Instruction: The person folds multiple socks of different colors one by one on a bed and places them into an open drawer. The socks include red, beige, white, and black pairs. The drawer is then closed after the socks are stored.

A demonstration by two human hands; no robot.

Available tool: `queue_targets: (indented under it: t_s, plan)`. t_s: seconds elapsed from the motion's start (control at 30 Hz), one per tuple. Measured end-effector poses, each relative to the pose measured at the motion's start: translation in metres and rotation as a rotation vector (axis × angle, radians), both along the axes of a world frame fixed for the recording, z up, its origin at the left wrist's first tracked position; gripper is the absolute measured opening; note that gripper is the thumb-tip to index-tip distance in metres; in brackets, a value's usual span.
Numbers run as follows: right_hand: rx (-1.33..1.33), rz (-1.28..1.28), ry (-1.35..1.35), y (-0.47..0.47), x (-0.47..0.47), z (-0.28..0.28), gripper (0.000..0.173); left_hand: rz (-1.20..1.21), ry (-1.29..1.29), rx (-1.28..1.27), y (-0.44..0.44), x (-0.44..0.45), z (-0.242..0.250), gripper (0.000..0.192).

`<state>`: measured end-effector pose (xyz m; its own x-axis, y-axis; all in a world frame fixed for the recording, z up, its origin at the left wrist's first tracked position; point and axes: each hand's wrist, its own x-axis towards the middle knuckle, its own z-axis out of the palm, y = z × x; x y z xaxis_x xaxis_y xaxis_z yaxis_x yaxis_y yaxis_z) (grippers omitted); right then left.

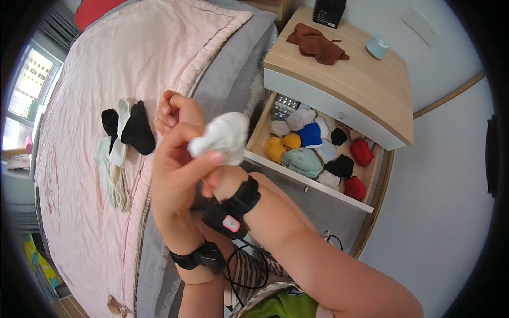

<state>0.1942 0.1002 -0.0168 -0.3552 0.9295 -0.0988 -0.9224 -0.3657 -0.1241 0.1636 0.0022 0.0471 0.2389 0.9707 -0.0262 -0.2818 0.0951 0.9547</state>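
A rolled white sock bundle is pinched between the thumb and fingers of my left hand, raised near the bed's edge. My right forearm crosses behind it, and my right hand shows its curled fingers just above. The left hand and the bundle cover much of that hand, so its palm is hidden. To the left, on the pink quilt, lie a black sock, another black sock, white socks and a beige sock.
An open drawer at right holds rolled socks in several colours and blister packs. On the wooden cabinet top sit a brown cloth, a light-blue cup-like object and a black box. A black cable loops below my wrists.
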Motion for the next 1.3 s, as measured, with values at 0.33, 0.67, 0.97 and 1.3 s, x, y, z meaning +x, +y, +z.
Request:
queue_targets:
  t_s: [0.33,0.67,0.97,1.3]
  plan:
    - [-0.107,-0.074,0.11,0.018,0.029,-0.017,0.01,-0.472,0.145,0.323,0.007,0.057,0.009,0.064]
    - [-0.009,-0.094,-0.209,0.021,0.044,-0.007,0.014,0.191,0.489,0.193,0.006,-0.038,0.008,0.024]
    - [0.982,-0.191,-0.958,-0.009,-0.027,0.009,0.019,1.268,1.129,0.141,-0.022,-0.173,-0.033,0.017]
    - [1.485,-0.393,-1.788,-0.022,-0.077,-0.015,0.033,1.316,1.047,-0.083,0.024,-0.242,-0.087,0.034]
